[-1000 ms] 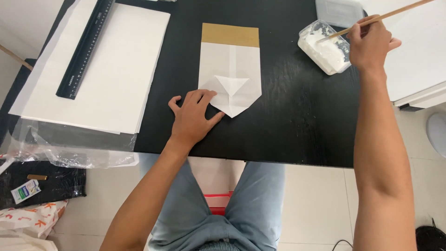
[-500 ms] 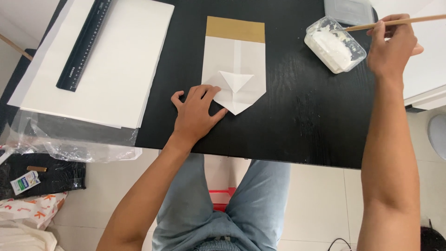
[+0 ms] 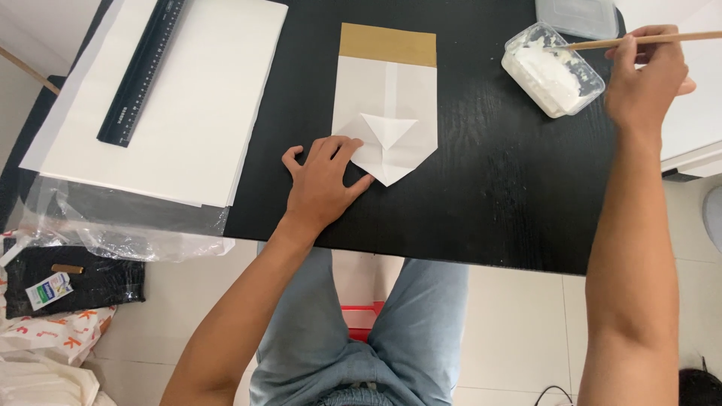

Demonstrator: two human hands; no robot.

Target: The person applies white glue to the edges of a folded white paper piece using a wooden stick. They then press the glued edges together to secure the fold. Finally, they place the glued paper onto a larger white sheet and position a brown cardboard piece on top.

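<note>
The left hand (image 3: 322, 180) lies flat and unclenched on the black bench (image 3: 496, 195), its fingertips pressing the near left edge of a folded white paper (image 3: 387, 120). The paper lies near the middle of the bench. Its far end carries a tan strip (image 3: 387, 45), and its near end is folded to a point with a small triangular flap above it.

The right hand (image 3: 647, 79) is at the far right, closed around a thin wooden stick (image 3: 639, 40). The stick runs left, and its tip reaches into a clear plastic tub (image 3: 553, 69) that holds white paste. A clear lid (image 3: 575, 15) lies just beyond the tub at the far edge.

On the far left of the bench lies a stack of large white sheets (image 3: 180, 113) with a black ruler (image 3: 143, 71) resting on top. Crumpled clear plastic wrap (image 3: 120, 225) hangs off the near left edge of the bench.
</note>
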